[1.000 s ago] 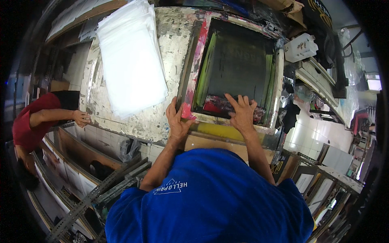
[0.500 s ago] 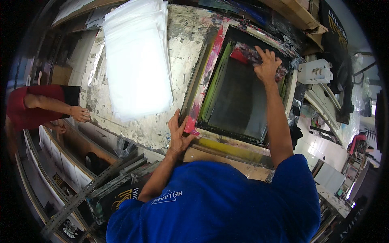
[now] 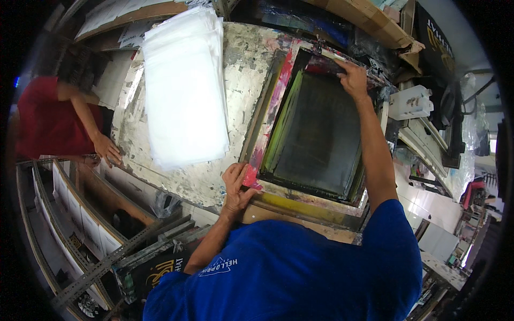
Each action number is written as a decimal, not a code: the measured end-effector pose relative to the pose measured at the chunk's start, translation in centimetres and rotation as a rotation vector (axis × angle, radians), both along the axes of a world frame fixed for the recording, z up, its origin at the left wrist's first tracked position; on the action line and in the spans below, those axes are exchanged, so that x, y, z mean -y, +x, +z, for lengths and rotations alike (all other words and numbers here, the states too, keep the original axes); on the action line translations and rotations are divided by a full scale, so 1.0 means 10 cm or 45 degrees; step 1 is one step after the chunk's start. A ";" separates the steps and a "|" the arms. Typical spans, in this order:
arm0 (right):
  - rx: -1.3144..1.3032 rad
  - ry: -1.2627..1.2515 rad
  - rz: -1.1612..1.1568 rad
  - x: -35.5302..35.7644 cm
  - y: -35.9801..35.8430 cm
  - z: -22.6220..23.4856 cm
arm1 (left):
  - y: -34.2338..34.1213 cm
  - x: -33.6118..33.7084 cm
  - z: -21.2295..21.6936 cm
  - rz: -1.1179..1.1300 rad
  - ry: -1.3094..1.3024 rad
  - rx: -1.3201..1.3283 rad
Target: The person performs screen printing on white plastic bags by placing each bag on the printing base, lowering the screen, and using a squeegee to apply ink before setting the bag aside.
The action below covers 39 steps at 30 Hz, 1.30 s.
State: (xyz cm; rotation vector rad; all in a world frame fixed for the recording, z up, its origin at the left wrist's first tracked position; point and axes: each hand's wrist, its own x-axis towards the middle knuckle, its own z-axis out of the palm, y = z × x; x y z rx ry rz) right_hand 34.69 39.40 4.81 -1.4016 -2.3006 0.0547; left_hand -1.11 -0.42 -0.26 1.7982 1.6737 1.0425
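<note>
A screen-printing frame [image 3: 274, 112] with pink and red ink stains on its wooden edges lies in front of me, its dark mesh [image 3: 316, 134] bordered with green on the left. My left hand [image 3: 234, 184] is closed on the frame's near left corner, thumb along the near edge. At the far end, my right hand [image 3: 353, 80] grips a squeegee [image 3: 323, 66] stained dark and red, which leans by the inner far edge. The hand covers much of the squeegee's right part. To the left lies a stack of white sheets [image 3: 184, 101].
The worn, paint-flecked table [image 3: 243, 59] carries all this. At left a person in red [image 3: 59, 117] has a hand by the table edge. A white plastic container [image 3: 409, 101] stands at right. Below left are wooden racks [image 3: 96, 208]; cardboard [image 3: 369, 24] lies at the back.
The squeegee has tilted at the frame's far end, showing less of its red face, and my right hand has closed in on it. The other person's arm has swung down.
</note>
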 end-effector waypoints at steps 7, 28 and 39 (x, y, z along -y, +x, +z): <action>0.060 0.090 -0.136 1.12 -0.17 0.00 | 0.13 0.08 0.01 0.082 -0.017 0.211; -0.013 0.195 -0.126 2.66 -0.46 2.78 | 0.69 -1.34 1.56 0.102 0.681 1.083; -0.090 0.119 0.014 1.85 -0.25 3.35 | 1.13 -3.64 -0.38 0.009 0.449 -0.419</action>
